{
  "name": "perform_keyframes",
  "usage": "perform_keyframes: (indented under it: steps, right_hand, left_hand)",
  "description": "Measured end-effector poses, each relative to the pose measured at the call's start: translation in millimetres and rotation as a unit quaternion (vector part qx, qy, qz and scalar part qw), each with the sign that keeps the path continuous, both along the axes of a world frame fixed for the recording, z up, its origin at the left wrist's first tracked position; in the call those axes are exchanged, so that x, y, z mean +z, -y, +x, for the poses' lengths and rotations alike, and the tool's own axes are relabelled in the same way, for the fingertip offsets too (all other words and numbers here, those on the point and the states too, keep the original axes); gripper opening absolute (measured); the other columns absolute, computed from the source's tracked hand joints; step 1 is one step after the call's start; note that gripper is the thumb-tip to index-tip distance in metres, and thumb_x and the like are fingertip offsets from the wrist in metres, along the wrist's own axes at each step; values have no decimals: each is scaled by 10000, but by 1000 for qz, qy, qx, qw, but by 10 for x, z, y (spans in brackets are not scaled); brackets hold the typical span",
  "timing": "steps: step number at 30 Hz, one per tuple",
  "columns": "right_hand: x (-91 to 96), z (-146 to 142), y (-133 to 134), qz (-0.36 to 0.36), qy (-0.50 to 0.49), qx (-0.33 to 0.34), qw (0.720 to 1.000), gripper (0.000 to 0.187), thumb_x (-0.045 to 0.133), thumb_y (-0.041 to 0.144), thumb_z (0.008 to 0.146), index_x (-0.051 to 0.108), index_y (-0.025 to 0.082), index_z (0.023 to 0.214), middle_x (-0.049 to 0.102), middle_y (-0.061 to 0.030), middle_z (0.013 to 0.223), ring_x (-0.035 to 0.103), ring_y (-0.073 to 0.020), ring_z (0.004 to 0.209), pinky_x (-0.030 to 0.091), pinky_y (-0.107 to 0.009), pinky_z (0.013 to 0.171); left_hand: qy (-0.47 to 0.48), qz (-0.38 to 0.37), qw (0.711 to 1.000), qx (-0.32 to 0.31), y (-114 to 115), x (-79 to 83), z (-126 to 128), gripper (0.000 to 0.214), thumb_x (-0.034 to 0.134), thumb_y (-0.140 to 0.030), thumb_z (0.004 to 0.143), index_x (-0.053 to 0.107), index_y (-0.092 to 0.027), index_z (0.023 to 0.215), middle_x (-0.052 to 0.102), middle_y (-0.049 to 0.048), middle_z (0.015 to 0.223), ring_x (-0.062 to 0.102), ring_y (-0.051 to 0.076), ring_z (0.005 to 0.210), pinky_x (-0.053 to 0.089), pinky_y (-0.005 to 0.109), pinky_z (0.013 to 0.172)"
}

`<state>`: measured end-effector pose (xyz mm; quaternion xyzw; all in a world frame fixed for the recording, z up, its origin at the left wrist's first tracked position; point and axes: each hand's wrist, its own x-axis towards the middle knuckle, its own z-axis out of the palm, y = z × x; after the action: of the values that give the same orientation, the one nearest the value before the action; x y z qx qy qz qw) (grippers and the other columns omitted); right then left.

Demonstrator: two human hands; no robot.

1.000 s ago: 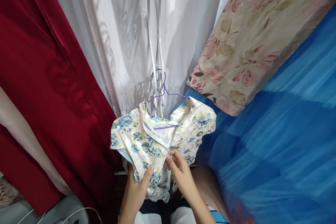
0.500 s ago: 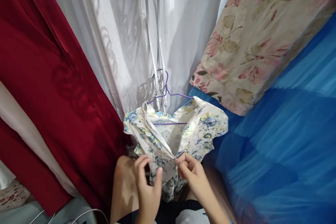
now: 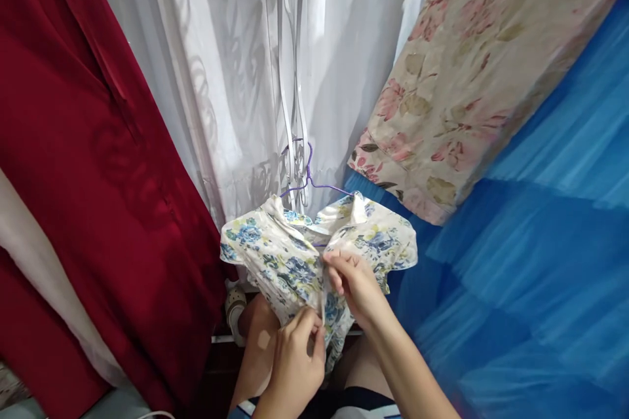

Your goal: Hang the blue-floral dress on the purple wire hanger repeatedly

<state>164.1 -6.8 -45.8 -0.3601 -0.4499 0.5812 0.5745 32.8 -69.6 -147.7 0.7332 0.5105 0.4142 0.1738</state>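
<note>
A white dress with blue and yellow flowers hangs on a purple wire hanger in front of my knees. Its front opening is closed from below up to my right hand, whose thumb and finger pinch at the zipper; the pull itself is hidden under the fingertips. Above that point the collar edges still spread apart in a V. Lower down, my left hand grips the dress fabric beside the closed zipper line.
White straps hang by the hanger hook, before a white curtain. Red cloth hangs at left. A pink-flowered cloth and blue tulle hang at right. A clog-covered foot rests below.
My right hand has moved up along the front opening, and its edges have come together below it. My left hand, open before, has closed on the fabric.
</note>
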Motion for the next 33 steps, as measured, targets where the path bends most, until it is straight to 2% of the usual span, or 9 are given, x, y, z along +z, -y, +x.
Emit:
perform_keyframes:
  steps: [5,9,12,14,18,22,25,29,33]
  right_hand:
    - [534,-51,-323,63,-5,-32,997,270,709,336,744,581,151,595,491,50,416,307,-40,338,155,-212,362]
    - [587,-61,-361,95,-18,-56,994,262,700,325,765,579,156,607,490,54,422,302,-44,352,177,-208,366]
    - [503,-61,-288,100,-16,-67,993,217,701,331,777,613,157,682,488,61,413,304,-51,363,198,-201,379]
    - [441,-57,-226,101,-5,-76,992,218,701,336,781,605,163,690,477,67,398,302,-52,360,203,-199,386]
    - [382,-20,-128,112,28,-93,989,192,672,316,802,598,170,700,477,71,384,323,-58,354,223,-202,400]
    - [401,57,-82,136,45,-95,985,168,662,297,818,596,180,717,487,70,397,358,-70,363,253,-211,413]
    - [396,101,-90,153,68,-108,980,218,673,328,825,563,197,690,480,68,405,361,-78,371,262,-224,419]
    - [291,75,-197,161,94,-135,973,301,669,416,834,500,218,684,400,88,414,287,-73,379,207,-230,409]
    - [102,50,-321,135,114,-120,977,320,671,445,813,490,218,678,404,83,404,275,-71,372,202,-226,398]
  left_hand:
    - [-66,0,998,-8,15,-58,91,135,466,-102,866,495,-232,849,655,42,834,631,215,762,377,301,647]
    - [-45,-21,997,-53,15,-222,131,125,475,-94,845,496,-217,839,643,60,846,631,218,785,423,288,650]
    - [17,-36,996,-82,-47,-172,95,112,493,-115,878,542,-214,863,653,45,852,634,196,814,466,275,713]
    - [67,-13,994,-82,-157,54,27,123,513,-145,908,587,-222,968,667,33,884,638,180,854,480,272,773]
    - [151,123,980,-41,-506,844,-122,368,502,-199,958,501,-243,1324,648,16,870,619,154,823,480,289,837]
    - [99,179,975,-89,-804,1452,-114,240,508,-246,966,634,-227,1170,668,36,936,602,159,819,468,288,775]
    - [82,187,973,-104,-854,1575,0,159,519,-253,962,663,-189,943,663,25,845,589,152,761,448,272,720]
    - [130,206,967,-76,-799,1597,137,148,538,-260,953,632,-173,879,630,10,765,574,137,718,436,252,691]
    - [263,253,931,7,-873,1695,-100,125,587,-272,929,647,-163,916,650,14,801,614,135,758,463,244,729]
